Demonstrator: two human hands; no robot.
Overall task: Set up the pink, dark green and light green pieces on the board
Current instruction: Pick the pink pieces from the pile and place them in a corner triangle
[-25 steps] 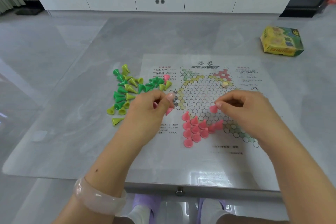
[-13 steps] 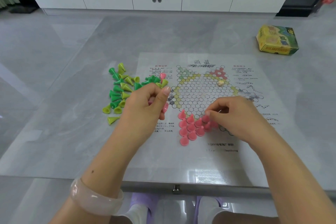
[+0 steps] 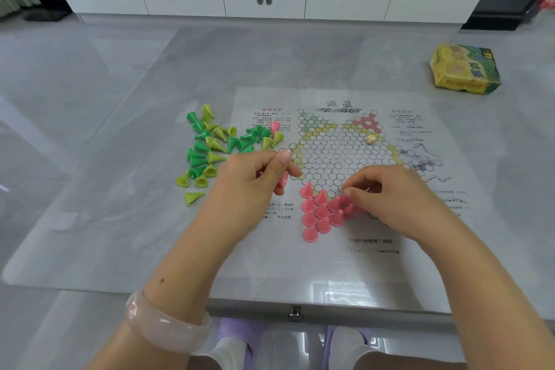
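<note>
Pink plastic cone pieces (image 3: 322,213) stand in a tight cluster on the near corner of the printed paper hexagon-grid board (image 3: 330,159), which lies flat on the grey glossy table (image 3: 120,159). The right hand (image 3: 387,198), fingers curled, pinches a pink piece at the cluster's far edge; the piece itself is mostly hidden. The left hand (image 3: 255,183), closed, grips several pink pieces just off the board's left edge; their number cannot be told. Dark green and light green cone pieces (image 3: 216,144) lie scattered left of the board, some tipped over. A pale bangle (image 3: 168,324) circles the left wrist.
</note>
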